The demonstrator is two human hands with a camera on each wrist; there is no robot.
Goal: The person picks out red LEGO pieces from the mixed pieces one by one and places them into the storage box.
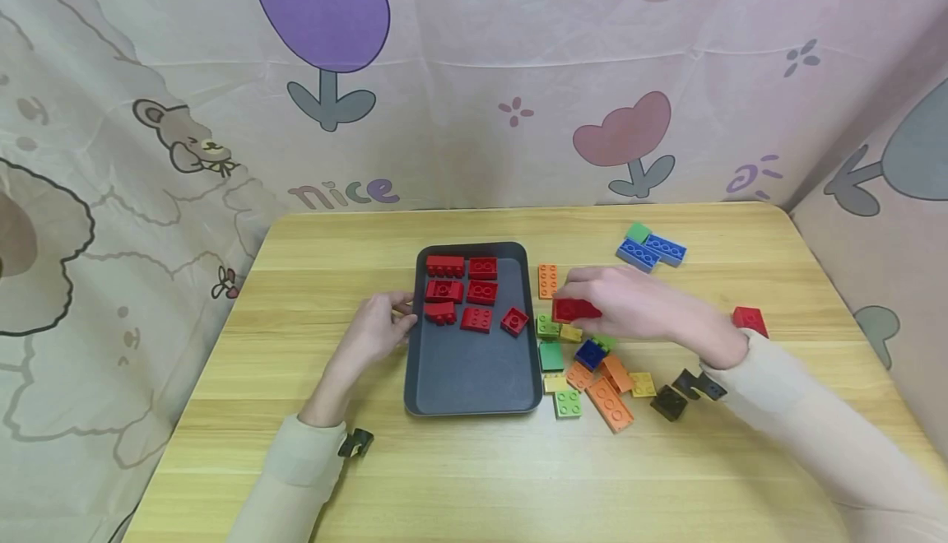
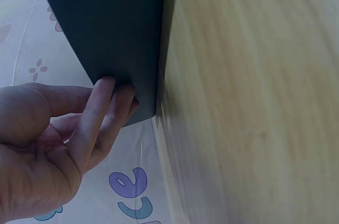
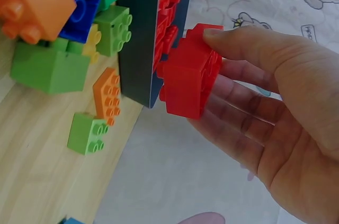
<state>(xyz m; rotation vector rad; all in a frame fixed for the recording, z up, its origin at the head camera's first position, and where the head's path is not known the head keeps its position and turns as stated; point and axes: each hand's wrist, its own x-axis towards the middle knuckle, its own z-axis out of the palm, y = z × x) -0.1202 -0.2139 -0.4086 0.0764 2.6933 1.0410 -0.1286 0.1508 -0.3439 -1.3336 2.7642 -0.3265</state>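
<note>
My right hand (image 1: 618, 300) pinches a red brick (image 3: 185, 81) between thumb and fingers, over the loose bricks right of the tray. In the right wrist view the brick is tilted, its studs toward the tray. The dark grey tray (image 1: 474, 378) lies on the table with several red bricks (image 1: 476, 319) in its upper half. At the tray's left side is my left hand (image 1: 374, 329). Its fingertips touch the outer wall in the left wrist view, the fingers loosely bent.
Right of the tray lie orange, green, yellow and dark blue bricks, among them a long orange brick (image 1: 610, 406). Blue bricks (image 1: 652, 252) with a green one sit farther back. A single red brick (image 1: 750, 321) lies beyond the right forearm. A patterned cloth (image 1: 474, 140) hangs behind the table.
</note>
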